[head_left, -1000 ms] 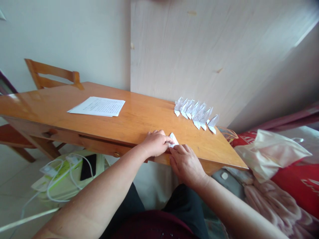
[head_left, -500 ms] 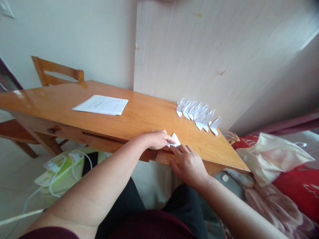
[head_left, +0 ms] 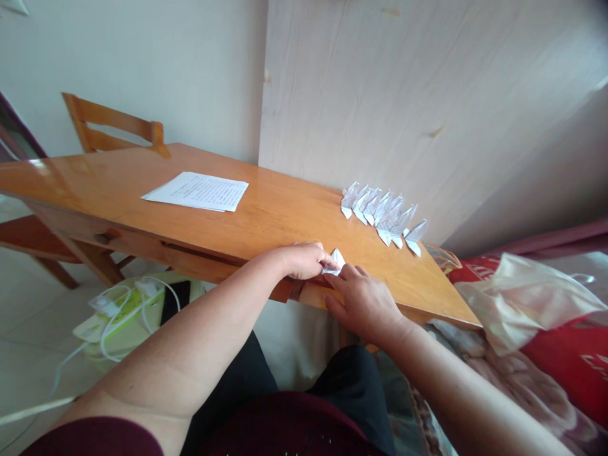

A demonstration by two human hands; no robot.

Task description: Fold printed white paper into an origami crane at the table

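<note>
A small piece of folded white paper (head_left: 338, 258) lies at the table's front edge, mostly covered by my fingers. My left hand (head_left: 306, 259) is curled, its fingertips pressing the paper from the left. On the paper's near right side, the bent fingers of my right hand (head_left: 365, 297) pinch its lower edge, with the thumb below the tabletop's edge. Several folded paper pieces (head_left: 384, 212) with upright pointed flaps stand in a row toward the back right. One more folded piece (head_left: 416, 237) stands at the right end of that row.
The wooden table (head_left: 285, 209) carries a stack of printed sheets (head_left: 197, 191) on its left half. A wooden chair (head_left: 114, 120) stands behind it. Lower left, a power strip (head_left: 116, 316) with white cables rests on a stool. A pale plastic bag (head_left: 517, 297) and red bags lie at the right.
The view has shifted slightly, so the table sits a little higher. Both hands stay at the folded paper with only small finger movement.
</note>
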